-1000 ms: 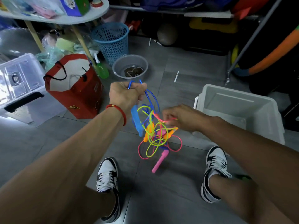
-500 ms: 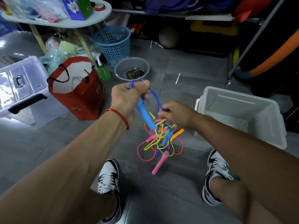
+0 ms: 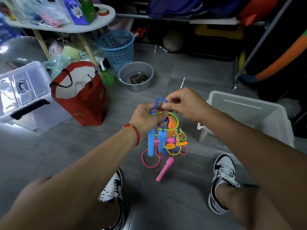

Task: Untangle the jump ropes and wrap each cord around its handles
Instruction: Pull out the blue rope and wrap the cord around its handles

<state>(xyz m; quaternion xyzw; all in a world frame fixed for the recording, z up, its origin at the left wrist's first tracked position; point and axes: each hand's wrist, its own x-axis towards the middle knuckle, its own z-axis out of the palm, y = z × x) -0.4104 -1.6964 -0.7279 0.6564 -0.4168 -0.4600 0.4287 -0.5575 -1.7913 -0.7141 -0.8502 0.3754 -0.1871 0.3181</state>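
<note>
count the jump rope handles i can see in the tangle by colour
blue handles: 2, hanging below the left hand
pink handles: 2, one mostly hidden in the tangle
orange handles: 2
total: 6
The right hand pinches the blue cord.

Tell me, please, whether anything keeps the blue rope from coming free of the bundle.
Yes. Below the left hand and right hand, yellow cord and pink cord loop around the blue handles.

Red paper bag (image 3: 83, 98) near blue basket (image 3: 117, 47), grey basin (image 3: 135, 77); white bin (image 3: 249, 117) opposite.
</note>
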